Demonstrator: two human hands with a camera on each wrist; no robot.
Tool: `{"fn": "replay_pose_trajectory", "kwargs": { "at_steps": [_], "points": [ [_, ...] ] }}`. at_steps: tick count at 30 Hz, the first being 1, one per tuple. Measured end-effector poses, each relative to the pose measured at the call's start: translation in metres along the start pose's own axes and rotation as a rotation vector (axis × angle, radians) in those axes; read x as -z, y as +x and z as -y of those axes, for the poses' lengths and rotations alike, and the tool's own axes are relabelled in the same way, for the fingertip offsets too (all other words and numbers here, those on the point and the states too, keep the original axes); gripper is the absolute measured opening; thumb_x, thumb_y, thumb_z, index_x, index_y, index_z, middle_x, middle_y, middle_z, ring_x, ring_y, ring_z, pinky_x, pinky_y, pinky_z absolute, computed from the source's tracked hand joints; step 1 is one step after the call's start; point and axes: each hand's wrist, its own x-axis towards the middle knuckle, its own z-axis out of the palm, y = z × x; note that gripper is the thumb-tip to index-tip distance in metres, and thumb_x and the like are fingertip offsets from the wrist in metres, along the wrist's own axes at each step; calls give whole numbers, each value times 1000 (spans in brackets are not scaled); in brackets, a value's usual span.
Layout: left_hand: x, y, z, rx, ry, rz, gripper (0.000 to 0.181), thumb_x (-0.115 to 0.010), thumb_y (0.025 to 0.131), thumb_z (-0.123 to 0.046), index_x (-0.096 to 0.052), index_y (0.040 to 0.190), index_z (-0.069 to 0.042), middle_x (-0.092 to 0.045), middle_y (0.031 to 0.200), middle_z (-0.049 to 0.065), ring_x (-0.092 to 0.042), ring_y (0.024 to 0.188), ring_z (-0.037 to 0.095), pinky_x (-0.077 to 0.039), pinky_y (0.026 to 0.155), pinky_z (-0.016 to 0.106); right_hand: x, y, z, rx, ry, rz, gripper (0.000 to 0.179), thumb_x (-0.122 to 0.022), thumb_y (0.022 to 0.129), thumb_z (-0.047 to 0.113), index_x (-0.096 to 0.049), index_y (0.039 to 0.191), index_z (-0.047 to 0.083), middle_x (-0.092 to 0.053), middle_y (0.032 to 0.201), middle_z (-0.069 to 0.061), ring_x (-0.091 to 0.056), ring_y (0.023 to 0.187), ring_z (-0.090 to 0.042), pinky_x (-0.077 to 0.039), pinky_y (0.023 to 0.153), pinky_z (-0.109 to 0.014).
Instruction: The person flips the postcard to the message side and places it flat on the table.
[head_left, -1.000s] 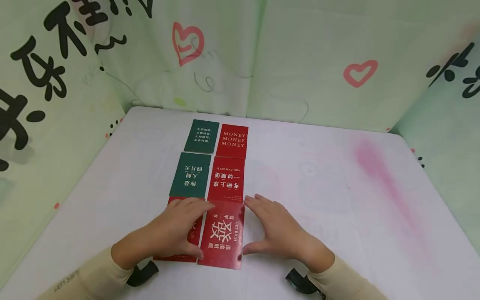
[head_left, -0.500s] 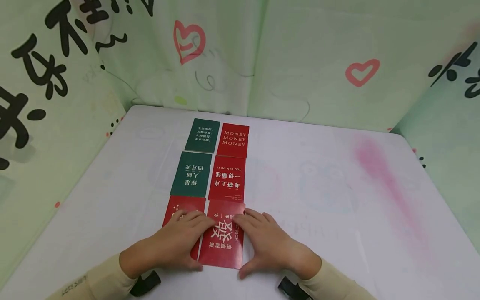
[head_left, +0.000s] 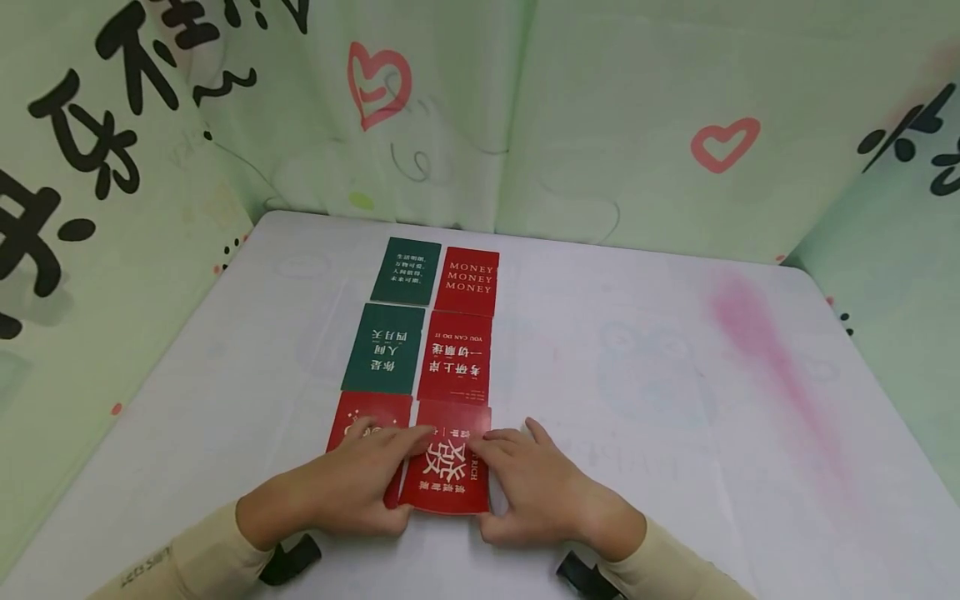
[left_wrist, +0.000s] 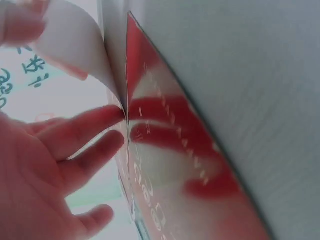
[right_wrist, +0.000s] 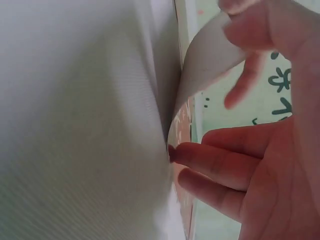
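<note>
Between my two hands lies a red card with large white characters [head_left: 444, 492], its near edge bent up off the table. My left hand [head_left: 341, 483] holds it at the left side. At the right side my right hand [head_left: 551, 492] holds it. In both wrist views the card's pale underside [left_wrist: 70, 35] curls upward, a thumb against it, while fingertips press lower down. Under my left hand another red card [head_left: 378, 408] lies flat, partly covered; its glossy face [left_wrist: 170, 145] mirrors the fingers in the left wrist view.
Beyond the hands lie two green cards, one far [head_left: 405, 271] and one nearer [head_left: 384, 348]. Beside them are a red MONEY card [head_left: 467, 282] and a red card with white characters [head_left: 454, 358]. The white table [head_left: 637, 375] meets a pale green curtain [head_left: 615, 117].
Both hands have shifted toward the near edge, the right one moving left onto the card. That card, flat before, now has its near edge curled up.
</note>
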Motion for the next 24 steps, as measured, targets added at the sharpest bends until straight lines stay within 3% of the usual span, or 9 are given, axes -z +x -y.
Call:
{"fn": "replay_pose_trajectory", "kwargs": {
  "at_steps": [3,6,11,15,19,24],
  "points": [
    [0,2,-3,14,-34,-13,85,-82,73,-25,-43,146,-5,-68,124,-1,-59,118,22,-28,106,60,2,0,2,-20,24,-9,64,-67,84,31,-54,141,6,-59,134,-7,-50,128,-25,-21,112,-65],
    [0,3,-3,2,-8,-38,78,-81,77,-21,-45,144,-5,-71,115,-1,-64,111,20,-27,107,62,4,1,3,-19,31,-30,54,-61,90,24,-55,139,4,-63,130,-9,-54,124,-26,-21,112,-64],
    [-1,4,-2,-33,89,-108,81,-90,70,-20,-49,139,-8,-72,97,-7,-68,97,17,-32,106,62,3,2,1,17,2,-84,49,-69,87,19,-60,131,2,-69,118,-9,-63,110,-27,-30,109,-63],
    [-2,4,-4,-39,110,-161,80,-92,67,-18,-51,135,-7,-68,90,-9,-67,91,14,-36,105,60,2,4,-1,58,-46,-160,45,-73,85,18,-61,126,2,-73,106,-6,-69,98,-24,-38,105,-60],
    [-2,5,-7,4,53,-268,75,-92,67,-13,-53,131,-6,-68,89,-11,-65,92,13,-45,101,52,0,4,-2,87,-78,-280,45,-78,83,14,-61,123,1,-75,101,-5,-72,89,-20,-48,98,-53],
    [-3,4,-6,-9,-28,-466,70,-90,71,-7,-48,128,-7,-71,90,-2,-69,84,16,-59,76,36,-2,3,-3,86,28,-509,42,-78,83,5,-58,120,1,-75,99,-8,-72,78,-19,-58,74,-34]
  ]
}}
